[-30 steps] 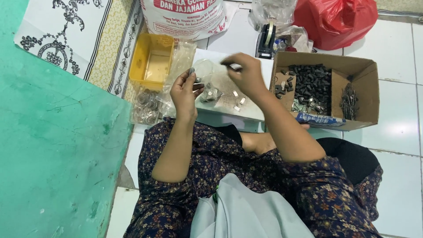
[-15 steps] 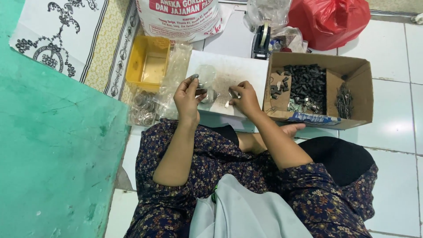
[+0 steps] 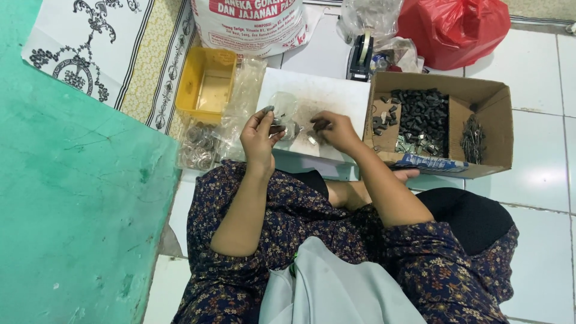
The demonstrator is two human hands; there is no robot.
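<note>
My left hand (image 3: 259, 133) is raised over a white board (image 3: 336, 96) and pinches a small clear plastic bag (image 3: 282, 107) with small dark metal parts at its fingertips. My right hand (image 3: 335, 129) rests low on the board just to the right, fingers curled over small metal pieces (image 3: 312, 139) lying there. What exactly it grips is too small to tell. Both forearms come out of dark floral sleeves.
An open cardboard box (image 3: 498, 102) at the right holds black parts and metal pins. A yellow tray (image 3: 207, 84) and clear bags (image 3: 201, 147) lie left of the board. A tape dispenser (image 3: 362, 57), a red bag (image 3: 456, 30) and a white sack (image 3: 252, 24) stand behind. A green surface (image 3: 72, 210) fills the left.
My right hand has come down from the far edge of the board to its near part, close beside my left hand. My left hand has stayed in place holding the small bag.
</note>
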